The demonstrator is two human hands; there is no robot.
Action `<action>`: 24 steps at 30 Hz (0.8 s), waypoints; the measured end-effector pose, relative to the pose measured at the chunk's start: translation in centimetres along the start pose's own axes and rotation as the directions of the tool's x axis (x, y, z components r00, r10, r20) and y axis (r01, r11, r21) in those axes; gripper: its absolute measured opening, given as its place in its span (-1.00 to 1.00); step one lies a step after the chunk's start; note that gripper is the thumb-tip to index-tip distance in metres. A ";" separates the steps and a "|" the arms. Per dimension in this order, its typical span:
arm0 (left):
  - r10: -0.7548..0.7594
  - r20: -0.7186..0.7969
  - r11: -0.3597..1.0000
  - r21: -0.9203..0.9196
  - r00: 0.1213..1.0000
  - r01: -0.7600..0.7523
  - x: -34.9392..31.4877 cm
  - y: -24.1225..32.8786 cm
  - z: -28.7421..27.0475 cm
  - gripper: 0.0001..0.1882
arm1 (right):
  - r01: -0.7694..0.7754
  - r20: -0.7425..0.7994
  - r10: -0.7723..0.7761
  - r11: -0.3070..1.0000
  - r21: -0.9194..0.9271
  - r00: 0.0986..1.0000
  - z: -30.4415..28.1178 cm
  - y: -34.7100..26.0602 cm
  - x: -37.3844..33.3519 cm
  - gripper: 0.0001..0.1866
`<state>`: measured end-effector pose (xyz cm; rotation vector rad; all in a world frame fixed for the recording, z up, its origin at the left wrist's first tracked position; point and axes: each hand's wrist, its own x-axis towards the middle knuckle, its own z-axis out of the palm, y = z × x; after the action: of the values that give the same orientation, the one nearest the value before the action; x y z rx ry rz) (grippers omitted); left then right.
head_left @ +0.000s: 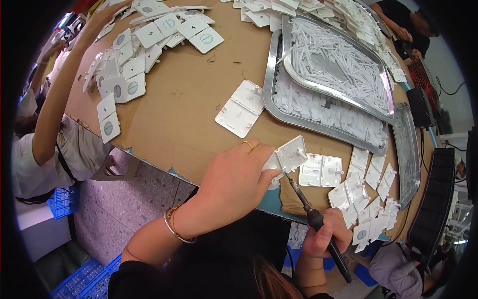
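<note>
Near the table's front edge my left hand [239, 174] is closed on a white plastic plate [290, 154], its pegged inner side turned up. My right hand [326, 234] grips the black handle of a soldering iron [315, 218]. The iron's metal tip meets the plate, or comes very close to it, beside my left fingertips. Just right of the held plate another white plate [319, 170] lies with its pegs up. A further open plate [240, 109] lies beyond my left hand. Several more white plates [356, 197] overlap at the right.
Two stacked metal trays stand behind: the upper tray [343, 89] holds white strips, the lower tray [318, 119] small white pieces. A heap of white plates [132, 65] covers the far left of the brown table [174, 109]. Another person's arm [59, 94] reaches in there. A dark narrow tray [407, 154] lies right.
</note>
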<state>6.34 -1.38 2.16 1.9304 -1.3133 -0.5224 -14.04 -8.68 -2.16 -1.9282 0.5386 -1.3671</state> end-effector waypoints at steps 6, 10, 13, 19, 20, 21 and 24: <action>0.004 0.005 1.000 -0.007 1.000 -0.004 0.0 -0.1 -0.1 -0.72 | -0.037 -0.001 0.037 0.999 0.008 0.999 0.0 -0.1 -0.1 -0.82; 0.002 0.015 1.000 -0.007 1.000 -0.001 0.0 -0.1 -0.2 -0.71 | -0.052 0.007 0.052 0.999 0.004 0.999 -0.1 -0.1 0.0 -0.81; 0.006 0.015 1.000 -0.004 1.000 -0.006 0.0 -0.1 -0.2 -0.71 | -0.058 0.006 0.058 0.998 0.013 0.998 -0.1 -0.1 -0.1 -0.82; 0.002 0.022 1.000 -0.008 1.000 -0.002 -0.1 -0.2 -0.2 -0.71 | -0.065 0.003 0.065 0.997 0.028 0.998 -0.1 0.0 -0.2 -0.84; 0.006 0.024 1.000 -0.008 1.000 -0.005 0.0 -0.1 -0.2 -0.71 | -0.070 0.008 0.070 0.997 0.031 0.998 -0.2 0.0 -0.1 -0.85; 0.007 0.023 1.000 -0.009 1.000 -0.007 0.0 -0.1 -0.1 -0.71 | -0.069 0.008 0.068 0.997 0.030 0.998 -0.1 0.0 -0.1 -0.85; 0.010 0.022 1.000 -0.029 1.000 -0.010 0.1 -0.1 -0.1 -0.71 | -0.058 -0.061 0.058 0.998 0.009 0.996 0.1 0.1 -0.1 -0.76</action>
<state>6.53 -1.38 2.18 1.8988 -1.3219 -0.5561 -13.97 -8.64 -2.36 -1.8550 0.6137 -1.3933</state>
